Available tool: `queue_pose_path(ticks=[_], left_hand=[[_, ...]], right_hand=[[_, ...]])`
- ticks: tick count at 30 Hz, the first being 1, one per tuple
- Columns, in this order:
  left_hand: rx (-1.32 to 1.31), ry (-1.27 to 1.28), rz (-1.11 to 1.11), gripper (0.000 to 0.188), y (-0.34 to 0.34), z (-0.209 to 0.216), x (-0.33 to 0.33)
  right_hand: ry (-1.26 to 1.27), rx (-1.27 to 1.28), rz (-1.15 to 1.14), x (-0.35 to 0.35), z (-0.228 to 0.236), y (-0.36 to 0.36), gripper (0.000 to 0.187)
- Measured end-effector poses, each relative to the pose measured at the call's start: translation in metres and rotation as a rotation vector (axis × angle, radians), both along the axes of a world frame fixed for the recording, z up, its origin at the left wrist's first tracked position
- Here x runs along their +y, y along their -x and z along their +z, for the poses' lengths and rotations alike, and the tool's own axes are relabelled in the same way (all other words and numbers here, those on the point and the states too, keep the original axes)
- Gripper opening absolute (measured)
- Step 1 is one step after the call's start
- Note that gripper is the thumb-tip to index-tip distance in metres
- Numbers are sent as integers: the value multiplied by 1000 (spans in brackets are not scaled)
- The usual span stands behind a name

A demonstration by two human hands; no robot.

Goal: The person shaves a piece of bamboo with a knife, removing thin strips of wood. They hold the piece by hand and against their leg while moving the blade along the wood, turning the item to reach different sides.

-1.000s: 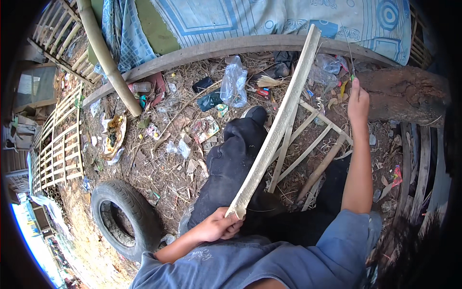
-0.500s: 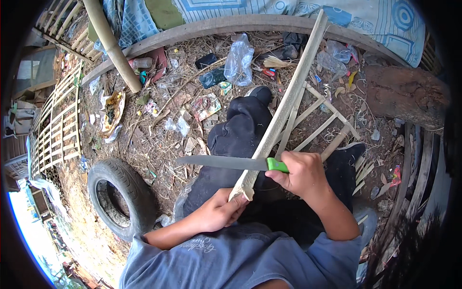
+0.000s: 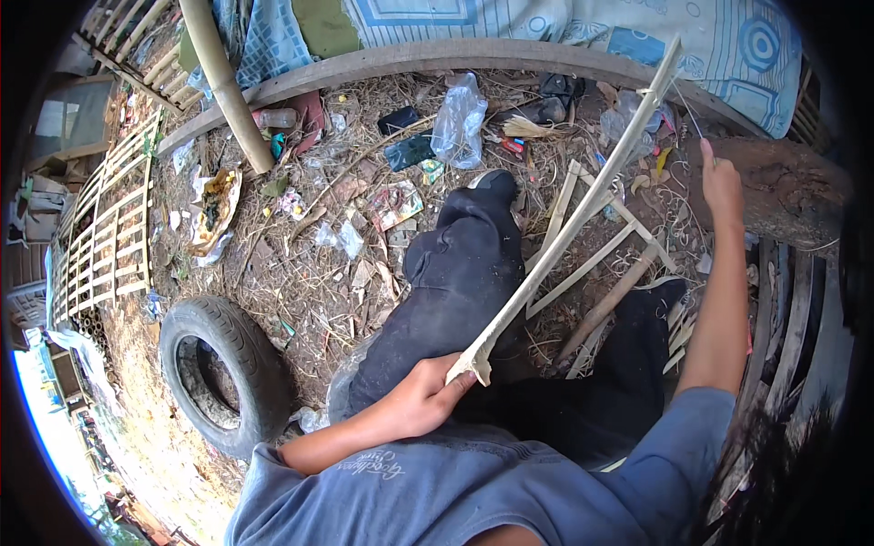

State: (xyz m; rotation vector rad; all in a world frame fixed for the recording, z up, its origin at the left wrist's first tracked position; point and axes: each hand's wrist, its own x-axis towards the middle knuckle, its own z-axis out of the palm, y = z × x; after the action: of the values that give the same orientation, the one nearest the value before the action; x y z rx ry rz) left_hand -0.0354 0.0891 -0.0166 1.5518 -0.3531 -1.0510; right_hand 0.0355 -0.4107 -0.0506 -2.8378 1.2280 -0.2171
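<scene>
My left hand (image 3: 423,399) is closed around the near end of a long split bamboo strip (image 3: 575,223), which slants up and away to the right over my legs. Far to the right, at the end of my stretched arm, my right hand (image 3: 722,189) grips the knife (image 3: 689,111). Its blade is seen nearly edge-on as a thin line by the strip's far end; whether it touches the bamboo I cannot tell. Most of the green handle is hidden by my fingers. Beneath the strip, a small bamboo frame (image 3: 583,264) lies by my right leg.
An old tyre (image 3: 264,382) lies at the left. Beyond my feet a curved wooden beam (image 3: 410,59) crosses in front of blue patterned cloth (image 3: 546,23). A thick log (image 3: 783,187) rests at the right. Plastic bags (image 3: 458,123) and other litter cover the ground.
My right hand has moved with the knife from the strip's near end to its far end, up and right. The strip's far end has swung right; my left hand keeps its hold.
</scene>
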Motion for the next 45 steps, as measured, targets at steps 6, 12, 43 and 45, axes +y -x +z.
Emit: queue_pose_path(ticks=[6,12,43,45], left_hand=[[63,-154,-39,23,-24,21,-9],[-92,-315,-123,16,-34,39,1],[-343,-345,54,8,-13,15,-2],[-308,-350,-1,7,-14,19,-2]], right_hand=[[-437,-386,296,96,11,45,59],[-752,-279,721,241,36,93,58],[-474,-370,516,165,24,86,46],[-629,-253,707,231,29,88,51]])
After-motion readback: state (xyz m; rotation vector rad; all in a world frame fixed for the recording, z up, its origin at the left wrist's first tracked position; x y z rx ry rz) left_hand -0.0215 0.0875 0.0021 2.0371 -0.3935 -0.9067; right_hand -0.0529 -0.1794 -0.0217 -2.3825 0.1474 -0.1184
